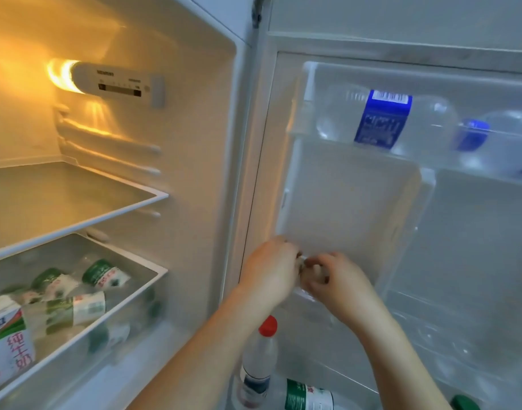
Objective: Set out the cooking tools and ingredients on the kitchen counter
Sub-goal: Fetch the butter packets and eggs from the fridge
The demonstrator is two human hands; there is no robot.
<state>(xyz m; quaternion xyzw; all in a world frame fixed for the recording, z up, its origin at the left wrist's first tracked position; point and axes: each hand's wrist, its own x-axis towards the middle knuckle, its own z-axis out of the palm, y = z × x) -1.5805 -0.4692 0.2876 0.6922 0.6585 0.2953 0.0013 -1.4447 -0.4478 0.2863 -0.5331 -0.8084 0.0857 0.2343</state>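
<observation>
- Head view, open refrigerator: the cabinet interior takes up the 9 o'clock half of the frame and the inner door the 3 o'clock half.
- The left hand point(268, 267) is at the lower edge of the translucent door flap point(351, 196), back toward the camera, fingers curled away out of sight. I cannot tell whether it grips anything.
- The right hand point(339, 279) sits just at 3 o'clock of the left hand, knuckles bent, fingertips pinching a small pale object point(303, 261).
- That object lies between the two hands, at 6 o'clock of the flap. It is blurred and cannot be identified.
- In the door shelf at 12 o'clock of the flap, a blue-label bottle point(384, 119) lies on its side.
- At 6 o'clock of the hands, a red-capped bottle point(261, 356) stands upright in the lower door rack, with a green-label bottle point(308, 395) just at its 4 o'clock.
- In the cabinet, the control panel point(117, 84) is at 10 o'clock, with a lit lamp at its end.
- A glass shelf point(76, 196) sits at 9 o'clock.
- Below it is a clear bin point(162, 272) holding green-capped bottles point(105, 275) and a milk carton point(5, 344) at 8 o'clock.
</observation>
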